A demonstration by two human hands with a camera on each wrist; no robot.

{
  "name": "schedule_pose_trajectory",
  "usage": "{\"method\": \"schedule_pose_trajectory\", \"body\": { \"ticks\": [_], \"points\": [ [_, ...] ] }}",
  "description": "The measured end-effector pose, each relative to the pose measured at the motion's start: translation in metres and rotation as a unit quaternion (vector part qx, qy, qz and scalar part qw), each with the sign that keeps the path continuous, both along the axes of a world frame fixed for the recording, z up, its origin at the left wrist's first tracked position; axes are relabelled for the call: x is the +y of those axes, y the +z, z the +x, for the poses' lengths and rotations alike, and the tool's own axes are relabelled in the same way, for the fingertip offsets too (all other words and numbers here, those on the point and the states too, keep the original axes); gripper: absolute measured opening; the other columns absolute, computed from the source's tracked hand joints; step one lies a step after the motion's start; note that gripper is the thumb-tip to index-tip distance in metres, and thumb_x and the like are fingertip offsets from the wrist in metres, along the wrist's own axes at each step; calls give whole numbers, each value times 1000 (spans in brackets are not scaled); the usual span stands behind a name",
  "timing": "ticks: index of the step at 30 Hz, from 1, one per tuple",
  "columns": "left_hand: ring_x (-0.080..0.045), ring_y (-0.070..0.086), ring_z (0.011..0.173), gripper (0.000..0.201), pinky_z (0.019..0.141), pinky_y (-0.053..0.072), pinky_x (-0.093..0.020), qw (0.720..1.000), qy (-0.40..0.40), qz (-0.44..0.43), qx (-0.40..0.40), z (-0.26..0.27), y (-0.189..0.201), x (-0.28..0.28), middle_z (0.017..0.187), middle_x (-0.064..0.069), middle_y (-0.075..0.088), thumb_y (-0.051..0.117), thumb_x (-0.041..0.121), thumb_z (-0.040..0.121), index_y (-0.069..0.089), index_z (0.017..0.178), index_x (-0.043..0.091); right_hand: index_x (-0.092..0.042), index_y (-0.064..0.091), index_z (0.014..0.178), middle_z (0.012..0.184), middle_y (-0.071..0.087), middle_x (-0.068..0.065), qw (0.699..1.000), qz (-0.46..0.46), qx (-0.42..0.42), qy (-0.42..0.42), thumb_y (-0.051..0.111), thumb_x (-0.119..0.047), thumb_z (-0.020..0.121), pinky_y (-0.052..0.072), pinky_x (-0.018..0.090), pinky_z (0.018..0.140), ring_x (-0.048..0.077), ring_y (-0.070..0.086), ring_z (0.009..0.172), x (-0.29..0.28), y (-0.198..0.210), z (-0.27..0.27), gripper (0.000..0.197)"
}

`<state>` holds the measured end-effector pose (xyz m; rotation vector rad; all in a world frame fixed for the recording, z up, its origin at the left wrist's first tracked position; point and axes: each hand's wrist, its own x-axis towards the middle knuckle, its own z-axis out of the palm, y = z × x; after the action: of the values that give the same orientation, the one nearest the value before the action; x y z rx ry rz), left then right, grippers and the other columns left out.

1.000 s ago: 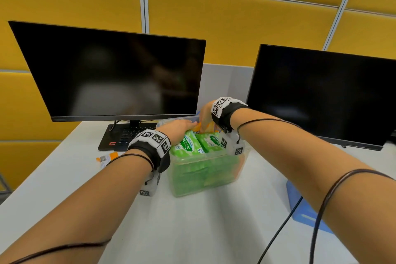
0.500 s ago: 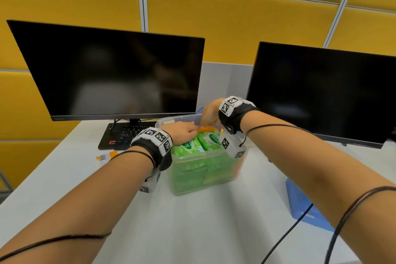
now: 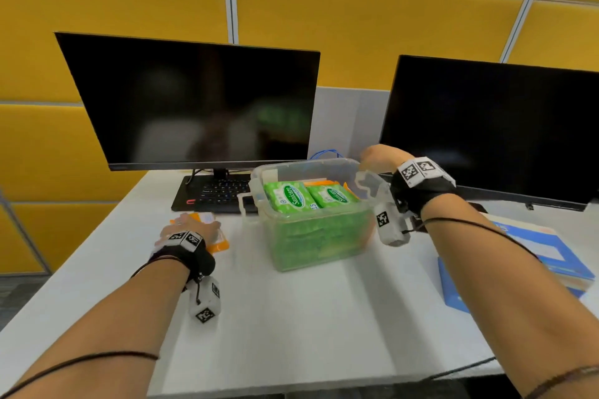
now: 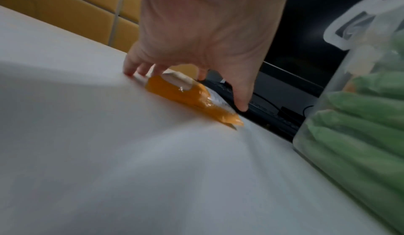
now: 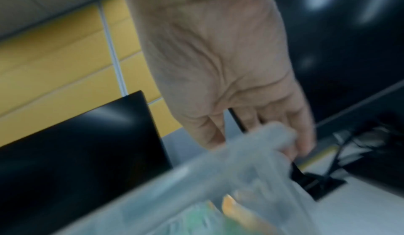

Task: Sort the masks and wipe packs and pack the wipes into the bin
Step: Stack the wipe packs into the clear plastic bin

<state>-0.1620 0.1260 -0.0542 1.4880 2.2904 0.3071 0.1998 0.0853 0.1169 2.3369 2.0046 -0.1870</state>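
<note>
A clear plastic bin (image 3: 291,168) stands mid-table, packed with green wipe packs (image 3: 288,197); orange packs (image 3: 324,183) lie at its back. Left of it an orange pack (image 3: 220,243) lies flat on the table. My left hand (image 3: 191,223) is spread over that orange pack (image 4: 179,92), fingertips touching the table at its far edge, thumb out towards the keyboard. My right hand (image 3: 377,157) hangs at the bin's far right corner. In the blurred right wrist view the fingers (image 5: 301,135) point down behind the bin's rim (image 5: 251,145) and hold nothing I can see.
Two dark monitors (image 3: 194,107) (image 3: 492,133) stand along the back, with a black keyboard (image 3: 220,194) under the left one. Blue boxes (image 3: 534,253) lie at the right edge. Behind the bin are a blue cable (image 3: 324,154) and a cable opening (image 5: 317,185).
My left hand has left the bin top and dropped left onto the orange pack on the table. The right hand has moved from over the bin to its far right corner.
</note>
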Motion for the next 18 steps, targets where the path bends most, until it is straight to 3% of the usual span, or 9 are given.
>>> {"method": "schedule_pose_trajectory", "body": {
  "ticks": [1, 2, 3, 5, 8, 11, 13, 15, 18],
  "points": [
    [-42, 42, 128, 117, 105, 36, -55, 1000, -13, -22, 18, -4, -9, -1, 147, -16, 36, 51, 90, 52, 23, 146, 25, -11, 65, 114, 117, 65, 8, 1000, -4, -4, -4, 53, -32, 89, 48, 32, 81, 28, 61, 102, -6, -6, 4, 34],
    [-41, 39, 130, 119, 106, 35, -55, 999, -26, -34, 30, -4, -13, -2, 151, -15, 31, 47, 91, 51, 14, 148, 31, -13, 65, 113, 112, 67, 5, 1000, -2, 12, -2, 52, -32, 90, 47, 31, 80, 27, 62, 99, -11, -14, 9, 32],
    [-41, 35, 133, 110, 109, 32, -53, 998, -37, -34, 41, -2, -13, -4, 153, -14, 26, 49, 84, 61, 9, 149, 32, -15, 62, 117, 107, 65, 3, 998, 5, 56, 4, 49, -31, 93, 45, 30, 80, 26, 61, 97, -18, -20, 11, 31],
    [-42, 34, 132, 92, 108, 33, -49, 996, -57, -37, 59, 4, -6, -12, 150, -18, 26, 56, 63, 73, 14, 148, 30, -19, 53, 130, 102, 56, 1, 984, 48, 170, 10, 48, -25, 97, 43, 30, 79, 24, 59, 91, -28, -36, 14, 34],
    [-39, 40, 128, 103, 105, 37, -47, 999, -21, -34, 19, -1, -10, -2, 145, -17, 33, 68, 57, 65, 14, 148, 26, -22, 33, 147, 112, 52, 4, 956, 92, 276, -39, 47, -9, 95, 45, 33, 72, 13, 52, 74, -30, -57, 18, 55],
    [-41, 38, 131, 114, 109, 34, -50, 996, 19, -30, -82, -11, -6, 2, 148, -16, 32, 78, 40, 67, 2, 150, 19, -22, 27, 150, 139, 49, 12, 957, 89, 269, -55, 43, -7, 95, 44, 40, 96, 26, 55, 111, -27, -62, 17, 59],
    [-41, 37, 132, 100, 110, 31, -47, 990, 51, 11, -134, -13, -2, -3, 149, -18, 32, 75, 34, 76, 9, 149, 15, -23, 25, 150, 141, 47, 15, 960, 93, 255, -67, 41, -8, 96, 42, 42, 102, 33, 49, 124, -31, -60, 11, 58],
    [-40, 37, 133, 80, 111, 30, -43, 983, 49, 48, -171, -15, 4, -6, 148, -21, 35, 65, 41, 83, 27, 146, 10, -22, 25, 150, 141, 47, 16, 957, 95, 264, -70, 38, -7, 96, 42, 42, 103, 34, 48, 126, -34, -59, 5, 58],
    [-40, 51, 119, 65, 100, 43, -45, 938, 108, 164, -287, -7, 25, -20, 131, -25, 53, 70, 34, 81, 48, 131, -2, -22, 25, 150, 140, 48, 16, 952, 106, 278, -69, 38, -10, 97, 42, 43, 104, 33, 50, 125, -37, -61, -3, 56]
  ]
}}
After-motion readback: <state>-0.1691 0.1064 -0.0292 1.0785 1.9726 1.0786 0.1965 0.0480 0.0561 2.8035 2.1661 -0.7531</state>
